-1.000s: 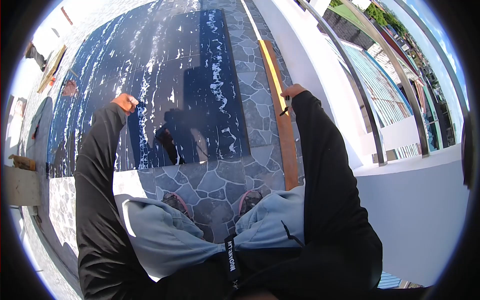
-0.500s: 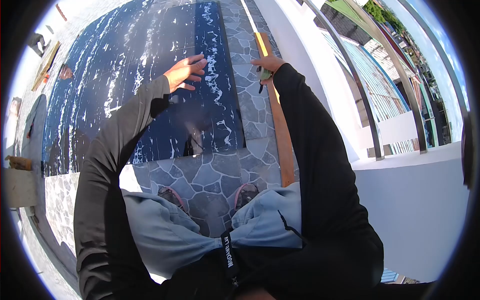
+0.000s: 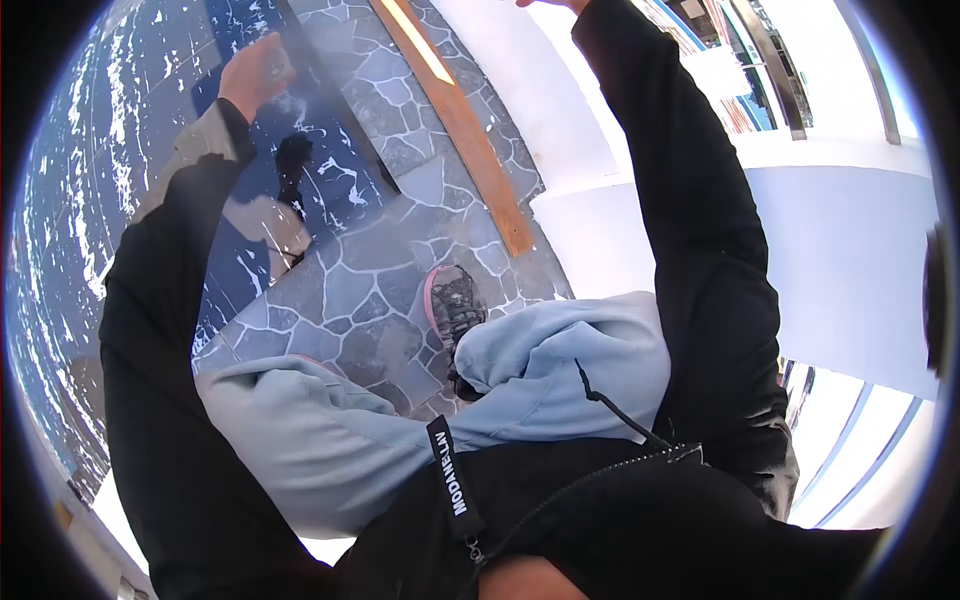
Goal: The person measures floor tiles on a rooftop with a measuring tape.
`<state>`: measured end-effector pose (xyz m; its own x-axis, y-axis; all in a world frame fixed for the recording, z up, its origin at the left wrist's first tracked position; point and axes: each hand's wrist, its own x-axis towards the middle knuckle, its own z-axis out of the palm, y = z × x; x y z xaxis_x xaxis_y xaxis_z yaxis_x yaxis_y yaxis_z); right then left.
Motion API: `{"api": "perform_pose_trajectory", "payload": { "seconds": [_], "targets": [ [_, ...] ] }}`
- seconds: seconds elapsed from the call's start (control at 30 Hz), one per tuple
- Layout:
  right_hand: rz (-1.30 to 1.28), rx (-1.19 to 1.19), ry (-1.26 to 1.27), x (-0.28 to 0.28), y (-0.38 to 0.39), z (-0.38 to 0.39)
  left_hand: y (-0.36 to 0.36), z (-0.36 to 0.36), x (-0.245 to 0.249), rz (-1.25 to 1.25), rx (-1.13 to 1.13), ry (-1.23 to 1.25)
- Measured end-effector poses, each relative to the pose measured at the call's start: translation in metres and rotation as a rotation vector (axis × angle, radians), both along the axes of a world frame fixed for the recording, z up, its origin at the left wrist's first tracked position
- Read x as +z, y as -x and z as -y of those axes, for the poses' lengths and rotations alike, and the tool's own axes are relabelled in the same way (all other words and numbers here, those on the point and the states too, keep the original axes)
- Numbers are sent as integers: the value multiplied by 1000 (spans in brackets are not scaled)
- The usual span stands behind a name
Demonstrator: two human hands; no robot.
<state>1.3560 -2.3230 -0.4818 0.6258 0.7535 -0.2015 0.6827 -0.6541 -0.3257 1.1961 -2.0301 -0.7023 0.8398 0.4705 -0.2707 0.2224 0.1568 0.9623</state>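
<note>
Board, long brown wood (image 3: 480, 170), lies between the hands, long axis running forward; nearer hand unclear. Left hand (image 3: 257, 74) curled over dark blue white-streaked panel (image 3: 165, 95), right hand (image 3: 556, 3) mostly out of frame; can't tell either grip.

The plank (image 3: 470, 150) lies right of the panel (image 3: 325, 155).

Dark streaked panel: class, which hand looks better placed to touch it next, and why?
Probably left. The left hand appears over the panel, while the right hand is out beyond the wooden plank, mostly cut off at the picture's top edge.
</note>
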Motion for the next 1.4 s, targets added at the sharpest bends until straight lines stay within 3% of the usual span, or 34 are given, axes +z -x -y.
{"api": "perform_pose_trajectory", "payload": {
  "seconds": [0.03, 0.07, 0.13, 0.23, 0.27, 0.3, 0.37, 0.43, 0.5, 0.67, 0.8, 1.03, 1.07, 1.1, 1.13, 1.17, 1.2, 1.23, 1.27, 1.3, 1.33, 1.4],
  "targets": [
    [212, 81, -17, -40, 3, 27, 2, 5, 0, -94, 96, 218],
    [428, 179, -38, -83, 3, 54, 0, 3, -6, -73, 88, 232],
    [52, 1, 224, -124, 70, 106, 0, -11, -23, -170, -9, -176],
    [37, -79, 412, -223, 146, 189, 17, -12, -20, -163, 50, -180],
    [-33, -245, 441, -252, 159, 211, 25, -13, -27, -156, 47, -203],
    [46, -277, 324, -288, 166, 230, 31, -16, -32, -171, 51, -208],
    [44, -400, 268, -303, 184, 217, 42, -20, -38, -223, 33, -251],
    [11, -418, 241, -305, 176, 211, 51, -31, -51, -252, 28, -279],
    [36, -459, 237, -298, 166, 210, 45, -33, -69, -227, 36, -466],
    [154, -409, 256, -245, 129, 155, 45, -31, -79, -115, 104, -503],
    [206, -285, 34, -227, 65, 104, 47, -39, -74, -110, 113, -612],
    [174, -218, -66, -252, -13, 29, 75, -76, -73, -278, 289, -698],
    [151, -213, -71, -265, -26, 21, 81, -88, -83, -336, 326, -622],
    [213, -209, -178, -280, -38, 18, 97, -94, -85, -278, 393, -581],
    [274, -214, -276, -293, -47, 20, 109, -91, -55, -421, 392, -437],
    [250, -220, -270, -299, -60, 19, 124, -94, -43, -441, 409, -547],
    [345, -199, -366, -299, -72, 12, 141, -103, -50, -447, 508, -545],
    [438, -177, -467, -298, -83, 2, 168, -124, -69, -427, 513, -708],
    [411, -165, -480, -298, -99, -9, 192, -129, -58, -508, 574, -451],
    [366, -196, -516, -297, -116, -20, 211, -137, -54, -567, 638, -432],
    [314, -215, -550, -296, -130, -32, 264, -179, -102, -382, 636, -603],
    [236, -267, -595, -288, -151, -62, 265, -128, -9, -643, 666, -534]
  ]
}}
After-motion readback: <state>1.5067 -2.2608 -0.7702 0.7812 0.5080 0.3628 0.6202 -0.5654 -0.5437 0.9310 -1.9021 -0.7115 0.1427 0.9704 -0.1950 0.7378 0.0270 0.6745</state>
